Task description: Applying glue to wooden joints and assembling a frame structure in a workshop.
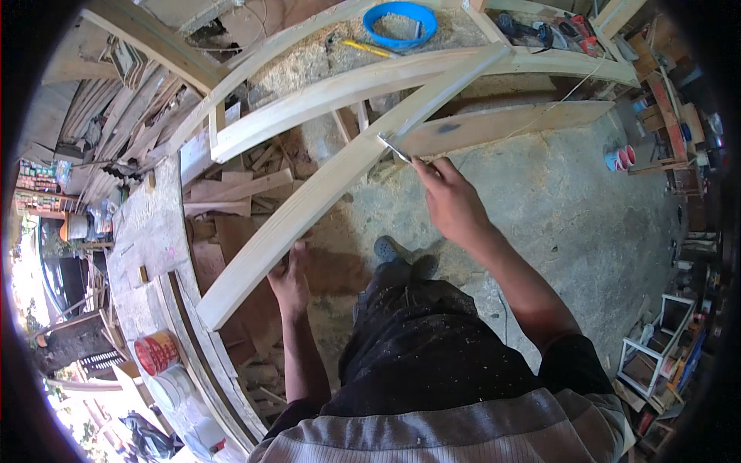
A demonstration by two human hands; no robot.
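Note:
A long pale wooden beam (309,208) slants from the lower left up to a curved wooden frame (324,81). In my right hand (455,204) is a slim, metal-coloured hand tool (394,147), closed between the fingers. Its far end meets the beam's right edge near the middle; its exact kind is too small to tell. My left hand (290,285) is at the beam's lower edge, closer to the near end. The thumb shows beside the wood, while the other fingers are partly hidden by the beam.
A blue round basin (399,25), a yellow tool (370,49) and power tools (532,32) lie at the far side. On the left stands a worn bench (147,239) with a red bucket (157,353). Wood scraps (239,193) lie below the beam. A white frame (656,347) is at right.

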